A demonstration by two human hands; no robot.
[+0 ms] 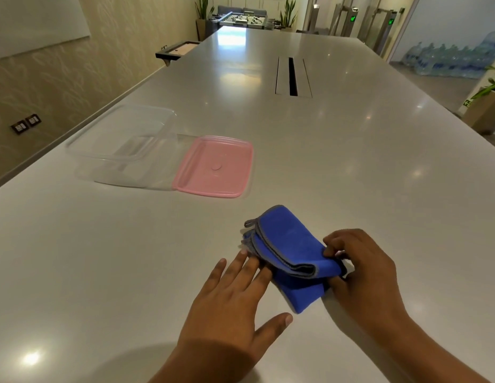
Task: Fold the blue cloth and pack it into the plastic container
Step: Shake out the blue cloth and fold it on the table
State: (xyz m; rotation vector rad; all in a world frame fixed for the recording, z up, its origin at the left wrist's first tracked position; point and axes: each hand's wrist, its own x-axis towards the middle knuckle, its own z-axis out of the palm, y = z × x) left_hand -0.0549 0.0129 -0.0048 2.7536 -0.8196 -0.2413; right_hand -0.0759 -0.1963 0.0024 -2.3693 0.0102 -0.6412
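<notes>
A person's two bare hands work on a blue cloth (289, 255) lying on a pale grey bench (351, 161). The cloth, edged in grey, is already folded into a thick, narrow bundle with several layers showing along its left side. The right hand (359, 275) pinches the bundle's right end, fingers curled over the top layer and thumb tucked under the fold. The left hand (235, 297) lies flat and spread on the bench, its fingertips touching the cloth's left edge and holding nothing.

Beyond the cloth and to its left, well apart, sits an open clear container (122, 146), empty. A pink lid (214, 167) lies flat just beside the container, on the side nearer the cloth.

The fold looks nearly finished. To do it well, the left hand should likely press the stacked layers down so they do not slide while the right hand draws its end over squarely. The edges look slightly fanned, so aligning them first would keep the bundle compact enough to drop into the container without springing open.
</notes>
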